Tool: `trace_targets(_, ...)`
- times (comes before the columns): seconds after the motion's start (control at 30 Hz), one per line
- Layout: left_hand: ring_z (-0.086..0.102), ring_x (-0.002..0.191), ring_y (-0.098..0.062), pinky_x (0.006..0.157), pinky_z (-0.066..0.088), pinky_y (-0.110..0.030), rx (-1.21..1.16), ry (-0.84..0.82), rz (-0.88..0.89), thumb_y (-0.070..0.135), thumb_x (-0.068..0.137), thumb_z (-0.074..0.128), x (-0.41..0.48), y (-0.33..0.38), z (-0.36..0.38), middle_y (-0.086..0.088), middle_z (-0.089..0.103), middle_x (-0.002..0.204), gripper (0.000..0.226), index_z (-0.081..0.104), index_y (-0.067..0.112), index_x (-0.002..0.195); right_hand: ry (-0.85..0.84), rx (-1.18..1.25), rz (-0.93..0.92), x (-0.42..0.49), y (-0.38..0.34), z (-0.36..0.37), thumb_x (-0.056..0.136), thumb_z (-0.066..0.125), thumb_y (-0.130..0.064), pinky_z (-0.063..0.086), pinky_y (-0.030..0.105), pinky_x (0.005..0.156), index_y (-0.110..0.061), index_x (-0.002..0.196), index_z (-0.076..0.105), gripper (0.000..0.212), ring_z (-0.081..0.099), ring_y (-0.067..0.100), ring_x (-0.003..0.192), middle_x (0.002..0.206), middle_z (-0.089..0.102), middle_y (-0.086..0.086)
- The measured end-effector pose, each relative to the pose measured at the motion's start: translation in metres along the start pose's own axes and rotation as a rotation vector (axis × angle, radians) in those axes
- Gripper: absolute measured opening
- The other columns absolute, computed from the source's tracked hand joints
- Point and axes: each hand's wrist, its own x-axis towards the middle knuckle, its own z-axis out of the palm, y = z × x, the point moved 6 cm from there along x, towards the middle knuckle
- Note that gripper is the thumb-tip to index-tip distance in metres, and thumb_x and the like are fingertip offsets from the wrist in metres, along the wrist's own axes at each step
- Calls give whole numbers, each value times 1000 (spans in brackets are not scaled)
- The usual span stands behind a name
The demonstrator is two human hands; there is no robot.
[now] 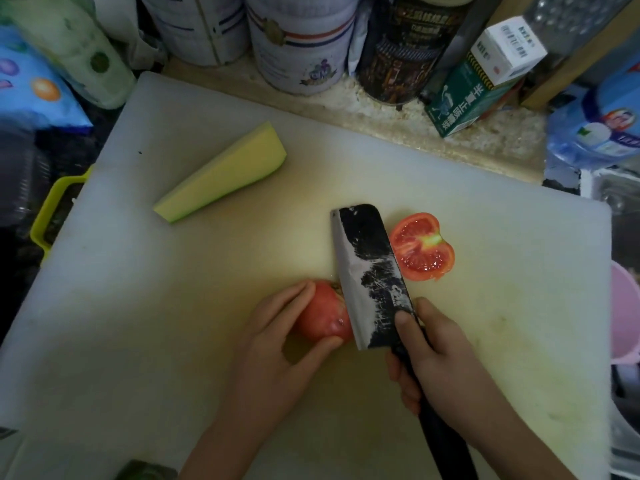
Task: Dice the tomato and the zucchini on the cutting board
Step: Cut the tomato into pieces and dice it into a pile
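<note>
A white cutting board fills most of the view. One tomato half lies cut side up to the right of the blade. The other tomato half sits skin up near the board's middle, and my left hand grips it between fingers and thumb. My right hand grips the dark handle of a cleaver, thumb on the blade's side. The blade's edge stands against the right side of the held half. A long wedge of zucchini, pale flesh up, lies at the board's far left.
Tins, a dark canister and small boxes crowd the counter behind the board. A yellow-green basket handle pokes out at the left edge. A pink container and a sink lie to the right.
</note>
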Motion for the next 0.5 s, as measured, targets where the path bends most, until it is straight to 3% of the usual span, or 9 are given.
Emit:
trace_targets(0.17,41,125,11,105,25,-4,6,5,18,56,76,63,-2,2,-1,37,41,133,65,53,30,134,12,95,47,-20,11,-10,100,44,-20,31,23,38,-5,83,43,23,31,19,30,51,53,13)
trace_targets(0.3,38,132,-8,109,18,-4,84,28,13,55,86,54,-15,9,11,14,39,142,68,45,19,143,113,-270,-300,-28,-13,-34,98,46,-35,38,20,41,-25,78,51,23,46,18,36,54,58,2)
trace_targets(0.37,35,133,-12,109,13,-5,119,77,-18,60,82,56,-20,14,19,6,36,146,78,40,15,145,100,-406,-448,-32,-19,-39,94,42,-46,39,13,47,-37,96,57,18,49,6,42,60,58,-9)
trace_targets(0.4,35,132,-16,110,14,-7,146,103,-30,62,79,56,-21,16,23,1,38,145,83,39,13,144,89,-477,-497,-32,-17,-40,92,39,-51,39,9,51,-41,113,57,29,53,5,49,66,58,-11)
trace_targets(0.5,41,121,-23,103,28,-22,241,219,-75,62,75,58,-22,20,31,-5,43,134,82,41,12,138,31,-635,-591,-37,-1,-37,95,34,-54,40,6,62,-40,142,39,49,52,2,62,79,50,-11)
